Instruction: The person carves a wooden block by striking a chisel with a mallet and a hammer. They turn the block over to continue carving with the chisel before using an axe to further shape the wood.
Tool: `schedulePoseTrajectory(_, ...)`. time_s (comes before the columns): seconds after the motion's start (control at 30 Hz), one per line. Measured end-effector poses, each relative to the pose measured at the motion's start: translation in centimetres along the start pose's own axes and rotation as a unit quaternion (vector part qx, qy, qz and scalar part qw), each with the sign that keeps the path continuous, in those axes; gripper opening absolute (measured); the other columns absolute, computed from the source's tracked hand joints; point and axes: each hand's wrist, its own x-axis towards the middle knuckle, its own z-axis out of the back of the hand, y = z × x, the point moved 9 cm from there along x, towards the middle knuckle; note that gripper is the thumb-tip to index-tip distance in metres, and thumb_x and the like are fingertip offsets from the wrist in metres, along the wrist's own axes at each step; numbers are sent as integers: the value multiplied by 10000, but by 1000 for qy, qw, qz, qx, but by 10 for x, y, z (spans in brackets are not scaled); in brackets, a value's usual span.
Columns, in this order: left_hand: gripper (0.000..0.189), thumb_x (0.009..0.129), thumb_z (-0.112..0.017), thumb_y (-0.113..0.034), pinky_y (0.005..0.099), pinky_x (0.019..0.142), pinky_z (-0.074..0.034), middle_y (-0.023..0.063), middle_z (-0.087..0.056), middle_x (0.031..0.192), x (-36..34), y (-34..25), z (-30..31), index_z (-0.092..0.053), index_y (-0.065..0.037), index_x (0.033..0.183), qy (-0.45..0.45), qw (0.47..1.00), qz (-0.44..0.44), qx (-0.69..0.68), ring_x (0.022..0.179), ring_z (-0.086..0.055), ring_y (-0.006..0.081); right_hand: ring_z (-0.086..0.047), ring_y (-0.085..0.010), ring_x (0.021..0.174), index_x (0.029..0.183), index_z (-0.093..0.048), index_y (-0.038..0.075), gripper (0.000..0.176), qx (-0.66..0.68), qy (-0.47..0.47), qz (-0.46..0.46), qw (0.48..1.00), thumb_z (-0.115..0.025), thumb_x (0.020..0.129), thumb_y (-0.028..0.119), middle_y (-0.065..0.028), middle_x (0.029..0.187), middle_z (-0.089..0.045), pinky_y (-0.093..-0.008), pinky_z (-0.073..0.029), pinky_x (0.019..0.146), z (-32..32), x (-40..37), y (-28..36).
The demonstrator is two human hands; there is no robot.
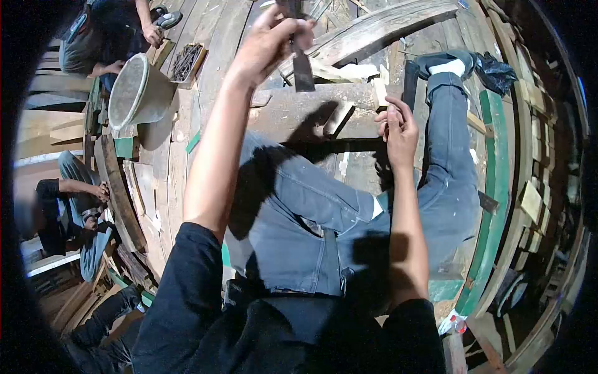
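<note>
The left hand (268,47) is held high over the worn timber (283,115), its fingers wrapped firmly round the upper part of a dark flat blade (304,75). The blade points down toward the wearer; that grip, in my judgement, leaves its lower length free and keeps the knuckles off the surface beneath.

The right hand (402,132) is at a pale wooden piece (379,92) at the far side of the timber. Its fingers are partly curled, thumb near forefinger, the tips at the piece; whether they pinch it or merely steady it, I cannot tell. The hand comes in from the near side, presumably to keep the palm out from under the blade.

A small block (339,117) lies on the timber between the two hands, within easy reach of either. The wearer's legs (330,193) are spread, one folded on the near side, which likely gives a stable seat low to the work.

A bucket (156,93) and a box of dark spikes (201,62) sit to the left, apparently set away from the blade.
</note>
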Motion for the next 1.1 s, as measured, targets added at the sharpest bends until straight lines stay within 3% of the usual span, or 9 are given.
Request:
schedulePoseTrajectory(0.03,291,901,-653,-161,255,649,-470,89,-611,951,1,-7,-29,-547,-13,1128,47,998,-1,-34,761,-589,124,-505,-39,636,1206,-573,18,320,9,-4,-6,1000,-571,985,248,-34,802,-641,-196,-424,571,3,-1,-1)
schedulePoseTrajectory(0.1,342,849,-726,-244,249,641,-457,62,-613,915,-5,-11,-57,-587,-29,1076,-49,958,-44,279,739,-556,79,-541,-61,722,1221,-564,13,343,2,0,43,999,-588,972,249,-47,860,-643,-211,-448,642,3,-5,21)
schedulePoseTrajectory(0.17,441,813,-757,-255,270,693,-496,57,-623,914,-6,-11,-100,-596,-4,1137,21,941,-46,334,803,-593,113,-578,-122,929,1256,-539,0,439,18,-11,106,994,-656,923,262,-79,1031,-626,-252,-463,801,0,-5,56)
schedulePoseTrajectory(0.3,511,797,-731,-170,304,833,-496,109,-632,1050,-18,42,-153,-539,15,1233,230,928,-73,283,969,-587,166,-584,-139,996,1236,-546,-25,531,55,-3,271,961,-782,811,188,-100,1133,-611,-278,-466,862,-16,-7,148)
schedulePoseTrajectory(0.37,546,783,-721,-136,310,923,-463,137,-636,1137,-24,66,-151,-521,12,1269,251,911,37,326,1046,-580,200,-596,-121,942,1158,-597,-23,438,125,37,190,973,-790,793,124,-84,1069,-647,-270,-472,838,-24,7,160)
schedulePoseTrajectory(0.43,532,762,-739,-150,351,956,-454,147,-644,1120,-23,65,-125,-547,7,1233,139,906,-101,386,1066,-599,262,-617,-158,899,1107,-595,-9,344,97,38,208,972,-744,834,138,-102,1009,-641,-283,-502,786,-24,12,158)
schedulePoseTrajectory(0.53,596,713,-797,-229,371,929,-481,170,-644,1067,-48,52,-60,-567,-3,1215,-4,890,-81,449,1025,-624,268,-570,-140,721,1025,-583,20,231,93,-2,211,973,-665,887,186,-76,891,-595,-259,-474,621,-15,29,158)
schedulePoseTrajectory(0.67,626,703,-816,-320,431,888,-498,222,-606,1070,-97,139,-40,-574,26,1165,-36,871,82,483,1009,-604,382,-458,-145,582,1008,-520,83,288,229,61,172,956,-604,902,338,-53,745,-489,-270,-400,543,-30,42,154)
schedulePoseTrajectory(1.1,403,688,-786,-214,440,845,-509,180,-625,995,-101,160,-30,-653,6,999,-62,862,99,494,955,-621,365,-488,-158,564,974,-498,60,325,172,31,194,965,-610,910,359,-91,745,-509,-263,-429,526,-59,42,111)
